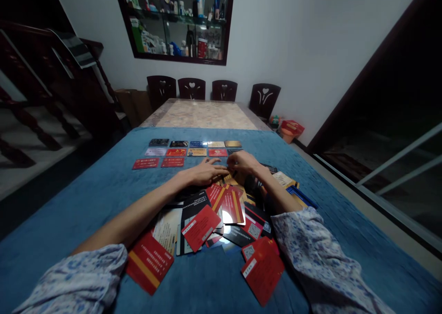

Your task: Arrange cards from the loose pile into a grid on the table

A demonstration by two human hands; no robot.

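My left hand [206, 171] lies low over the far edge of a heap of plastic cards, its fingers stretched and somewhat apart. Just to its right, my right hand [242, 162] has curled fingers near the left fingertips; whatever they may hold is hidden. Below both hands the heap mixes red, black, white and gold cards, among them a red card with a gold stripe [232, 206] and a plain red card [200, 227]. Beyond the hands, several cards lie in neat rows, with two red cards, a left one [145, 163] and a right one [173, 162], in the nearest row.
A blue cloth [103, 199] covers the near part of the table, with bare stone tabletop [207, 113] behind. More cards, including a blue-edged card [301, 197], lie beyond my right forearm. Dark chairs [192, 89] line the far end. Stair railings stand left.
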